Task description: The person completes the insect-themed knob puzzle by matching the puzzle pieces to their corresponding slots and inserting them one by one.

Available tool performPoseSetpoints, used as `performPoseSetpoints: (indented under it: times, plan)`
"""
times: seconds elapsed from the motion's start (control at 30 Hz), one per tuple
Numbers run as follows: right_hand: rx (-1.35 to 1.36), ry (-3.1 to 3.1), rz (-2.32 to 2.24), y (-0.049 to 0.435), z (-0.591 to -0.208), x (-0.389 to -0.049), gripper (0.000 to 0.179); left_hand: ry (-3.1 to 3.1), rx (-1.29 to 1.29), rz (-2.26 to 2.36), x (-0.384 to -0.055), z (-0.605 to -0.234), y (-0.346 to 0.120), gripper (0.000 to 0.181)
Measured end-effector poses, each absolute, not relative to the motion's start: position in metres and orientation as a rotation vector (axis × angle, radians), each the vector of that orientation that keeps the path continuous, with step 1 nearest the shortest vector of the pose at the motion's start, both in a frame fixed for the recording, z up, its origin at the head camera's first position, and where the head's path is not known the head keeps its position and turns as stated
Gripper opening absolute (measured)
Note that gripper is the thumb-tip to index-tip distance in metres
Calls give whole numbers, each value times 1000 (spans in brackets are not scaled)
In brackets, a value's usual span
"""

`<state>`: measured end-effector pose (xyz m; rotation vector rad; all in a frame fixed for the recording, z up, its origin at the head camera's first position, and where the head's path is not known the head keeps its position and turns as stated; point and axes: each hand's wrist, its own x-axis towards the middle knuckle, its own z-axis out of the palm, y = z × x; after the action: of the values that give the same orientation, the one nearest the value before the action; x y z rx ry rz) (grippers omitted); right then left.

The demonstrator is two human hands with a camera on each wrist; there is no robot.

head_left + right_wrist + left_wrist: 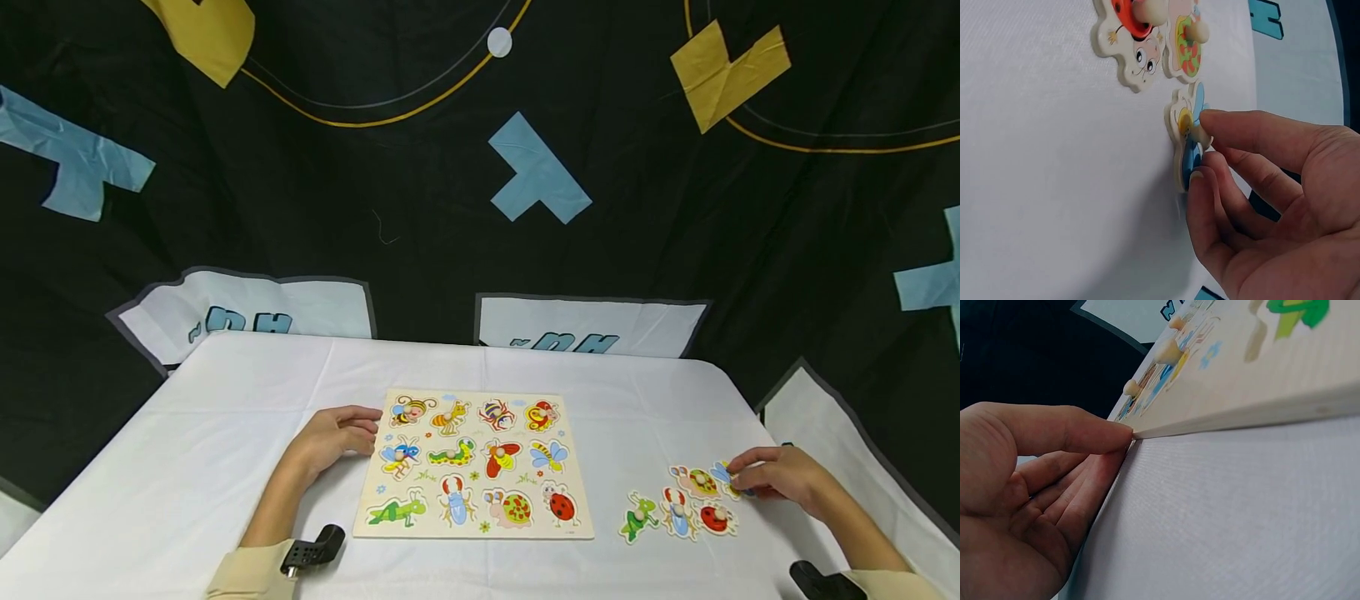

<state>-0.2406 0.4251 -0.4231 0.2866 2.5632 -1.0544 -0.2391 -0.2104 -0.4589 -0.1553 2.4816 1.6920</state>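
A wooden insect puzzle board [525,462] lies on the table, with knobs standing up from several of its insect pictures. My left hand [337,437] rests beside its left edge. In the left wrist view the left thumb [1079,428] touches the board's corner, the other fingers behind it. Over on the right, my right hand [783,475] pinches the small knob of a blue-winged dragonfly piece [1188,156], which lies close over the white cloth. Next to it are a snail piece [697,482], a ladybug piece [714,518], a stag beetle piece [677,512] and a grasshopper piece [637,517].
White cloth covers the table [187,450]. A black curtain [420,208] with blue and yellow patches hangs behind the far edge. Black wrist devices [315,550] sit on both forearms, close to the tabletop.
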Motion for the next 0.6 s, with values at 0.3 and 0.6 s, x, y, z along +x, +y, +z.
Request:
performPoseSetpoints:
  times: [0.3, 0.6]
  plan:
    - [290, 2562, -1069, 429, -428, -239, 27, 2492, -148, 1682, -241, -461, -212, 63]
    - [318, 2575, -1046, 427, -430, -238, 26, 2483, -152, 1686, -242, -461, -211, 63]
